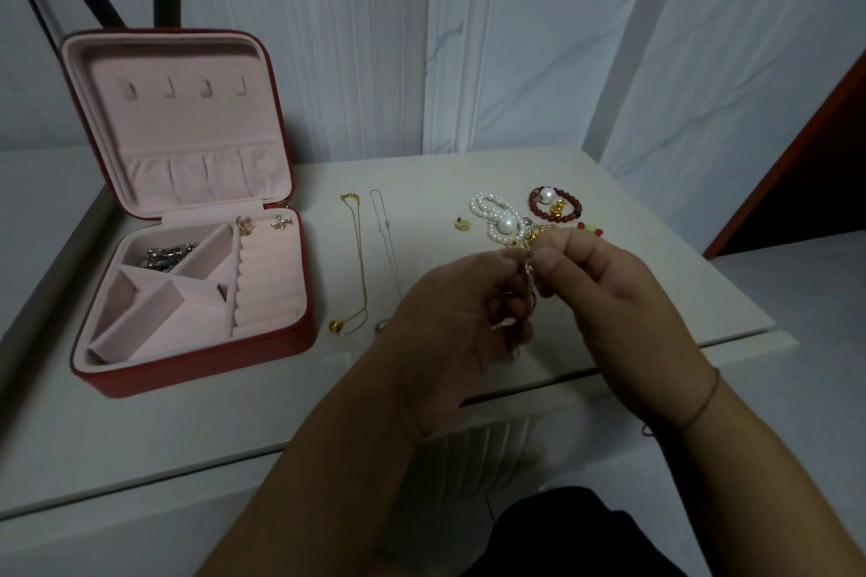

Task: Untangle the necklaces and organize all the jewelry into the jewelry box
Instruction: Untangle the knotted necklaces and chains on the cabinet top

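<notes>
Head view: left hand [450, 319] & right hand [609, 295] both pinch a fine silver chain [529, 290] above the table [412, 201]; pulling apart could tighten any knot or snap it.

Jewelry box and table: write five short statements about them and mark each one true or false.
1. The jewelry box has its lid open. True.
2. The gold necklace lies inside the box. False: it lies stretched out on the table, right of the box.
3. The left hand and the right hand both pinch a thin chain. True.
4. The red bead bracelet sits in the box. False: it lies on the table at the far right, by the pearl strand.
5. A back compartment of the box holds silver-coloured pieces. True.
</notes>
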A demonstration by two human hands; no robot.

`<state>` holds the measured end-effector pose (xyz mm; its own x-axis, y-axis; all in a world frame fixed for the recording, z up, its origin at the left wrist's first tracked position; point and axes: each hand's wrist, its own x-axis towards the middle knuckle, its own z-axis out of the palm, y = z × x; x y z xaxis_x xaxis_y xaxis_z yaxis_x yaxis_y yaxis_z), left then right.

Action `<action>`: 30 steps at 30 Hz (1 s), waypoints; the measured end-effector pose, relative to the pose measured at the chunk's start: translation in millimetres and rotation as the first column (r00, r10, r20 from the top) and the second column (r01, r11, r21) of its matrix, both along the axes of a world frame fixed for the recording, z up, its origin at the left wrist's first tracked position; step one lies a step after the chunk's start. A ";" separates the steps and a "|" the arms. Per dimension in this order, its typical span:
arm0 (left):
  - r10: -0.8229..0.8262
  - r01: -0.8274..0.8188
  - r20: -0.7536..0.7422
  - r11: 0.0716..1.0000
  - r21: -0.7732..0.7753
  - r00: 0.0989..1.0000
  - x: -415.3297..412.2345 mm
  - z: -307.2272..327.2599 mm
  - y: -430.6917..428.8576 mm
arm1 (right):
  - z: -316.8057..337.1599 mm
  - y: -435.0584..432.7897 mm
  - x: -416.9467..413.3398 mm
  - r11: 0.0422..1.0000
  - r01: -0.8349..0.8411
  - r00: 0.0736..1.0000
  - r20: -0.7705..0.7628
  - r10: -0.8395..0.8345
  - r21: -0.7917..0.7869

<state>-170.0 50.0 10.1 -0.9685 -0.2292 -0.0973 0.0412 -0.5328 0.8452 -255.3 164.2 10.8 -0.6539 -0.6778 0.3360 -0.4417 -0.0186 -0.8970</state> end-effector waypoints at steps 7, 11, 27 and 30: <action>0.091 -0.111 -0.078 0.943 -0.314 0.993 0.2 -1.1 0.6 | -5.2 0.6 -4.6 0.996 -0.022 0.994 0.108 0.031 -0.085; 0.137 -0.179 -0.147 0.925 -0.334 0.980 0.2 1.4 2.2 | -4.9 -0.6 -4.6 0.990 0.027 0.987 0.159 -0.005 -0.137; 0.233 -0.267 -0.130 0.822 -0.504 0.964 1.4 9.9 5.9 | 0.9 -2.8 3.0 0.987 0.110 0.993 0.057 -0.104 -0.121; 0.241 -0.264 -0.111 0.845 -0.465 0.964 0.3 8.8 6.3 | 2.3 -3.1 4.7 0.985 0.140 0.990 0.011 -0.140 -0.104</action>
